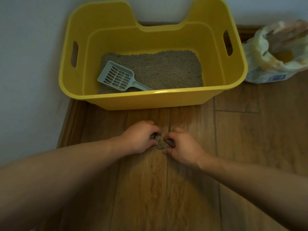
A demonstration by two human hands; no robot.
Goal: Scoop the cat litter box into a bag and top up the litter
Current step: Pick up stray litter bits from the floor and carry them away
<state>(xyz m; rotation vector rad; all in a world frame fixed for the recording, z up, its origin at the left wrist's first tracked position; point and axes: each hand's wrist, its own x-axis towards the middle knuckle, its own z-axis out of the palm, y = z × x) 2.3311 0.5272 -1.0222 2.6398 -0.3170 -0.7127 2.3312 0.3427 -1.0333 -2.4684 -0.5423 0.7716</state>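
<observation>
Yellow and smooth, the plastic litter box (pixel 150 100) sits on the brown wood floor (pixel 233 147) by the wall. Inside is grainy grey litter (pixel 166 67) with a pale blue scoop (pixel 116 75) full of slots, lying at the left. Below it, the left hand (pixel 140 139) and right hand (pixel 183 147) curl their fingers around a small pile of grey clumps (pixel 161 145). At the far right a crinkly open bag (pixel 275 54) slumps.
</observation>
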